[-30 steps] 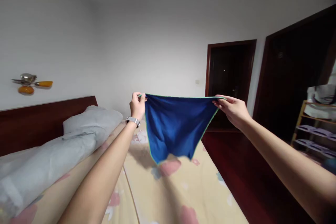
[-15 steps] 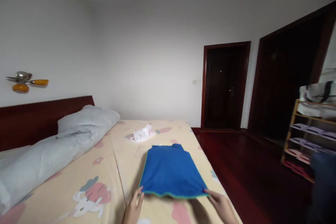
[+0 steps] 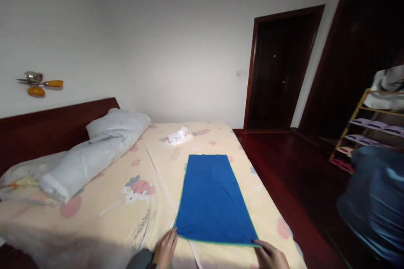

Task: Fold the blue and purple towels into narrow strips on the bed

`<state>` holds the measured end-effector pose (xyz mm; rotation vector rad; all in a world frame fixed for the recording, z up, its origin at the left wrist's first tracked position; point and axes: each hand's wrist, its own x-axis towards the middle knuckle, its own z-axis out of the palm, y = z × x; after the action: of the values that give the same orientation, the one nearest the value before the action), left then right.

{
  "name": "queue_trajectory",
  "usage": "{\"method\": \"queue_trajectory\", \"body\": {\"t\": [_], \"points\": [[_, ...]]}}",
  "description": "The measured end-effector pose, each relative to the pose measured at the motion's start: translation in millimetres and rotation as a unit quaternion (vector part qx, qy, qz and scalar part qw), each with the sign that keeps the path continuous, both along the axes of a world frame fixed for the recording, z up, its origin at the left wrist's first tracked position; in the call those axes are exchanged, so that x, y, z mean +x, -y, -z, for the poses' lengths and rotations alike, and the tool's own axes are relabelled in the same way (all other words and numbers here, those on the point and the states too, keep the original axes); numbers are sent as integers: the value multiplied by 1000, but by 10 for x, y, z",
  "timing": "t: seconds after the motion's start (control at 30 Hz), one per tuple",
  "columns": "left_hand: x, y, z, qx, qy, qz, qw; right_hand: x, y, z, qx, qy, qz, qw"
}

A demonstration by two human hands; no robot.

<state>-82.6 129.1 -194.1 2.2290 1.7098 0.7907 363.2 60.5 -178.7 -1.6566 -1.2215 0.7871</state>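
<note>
A blue towel (image 3: 214,197) with a thin green edge lies spread out on the bed (image 3: 126,214). Its far edge is straight and the cloth looks nearly flat. My left hand (image 3: 166,247) pinches the near left corner of the towel. At the near right corner, my right hand (image 3: 272,255) grips the edge between thumb and fingers. Beyond the towel, a crumpled white plastic bag or wrapper (image 3: 178,135) rests on the patterned sheet, apart from both hands.
A grey quilt or pillow heap (image 3: 104,151) lies along the dark headboard (image 3: 59,119) at left. To the right are the dark red floor (image 3: 268,168), a slipper rack (image 3: 362,113) and a large blue draped item (image 3: 375,201). A door (image 3: 280,75) stands at the back.
The towel, raised and billowing with its far end bunched, has come down flat and longer on the bed. Both hands still hold its near corners. The view has tilted down.
</note>
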Motion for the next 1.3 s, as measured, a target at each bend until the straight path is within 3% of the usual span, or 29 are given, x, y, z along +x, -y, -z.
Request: {"method": "queue_trajectory", "body": {"t": [0.13, 0.37, 0.5, 0.73, 1.0, 1.13, 1.3], "points": [[-24, 99, -59, -47, -50, 4, 998, 150, 33, 191, -27, 39, -22, 999], [-11, 134, -271, -152, -39, 9, 988, 279, 24, -38, -65, 67, -106, 990], [47, 45, -287, -174, -21, 22, 984, 298, -62, 47, -87, 73, -128, 985], [25, -351, -200, -189, 124, -6, 974, 297, -332, 220, -72, 55, -76, 993], [75, -508, -1, -212, 114, -50, 969, 290, -478, 230, -139, 79, -37, 986], [151, -480, -55, -221, 83, -52, 970, 279, -478, 230, -167, 125, -38, 977], [222, -387, -291, -173, 29, -70, 982, 222, -418, 143, -173, 164, -28, 971]]}}
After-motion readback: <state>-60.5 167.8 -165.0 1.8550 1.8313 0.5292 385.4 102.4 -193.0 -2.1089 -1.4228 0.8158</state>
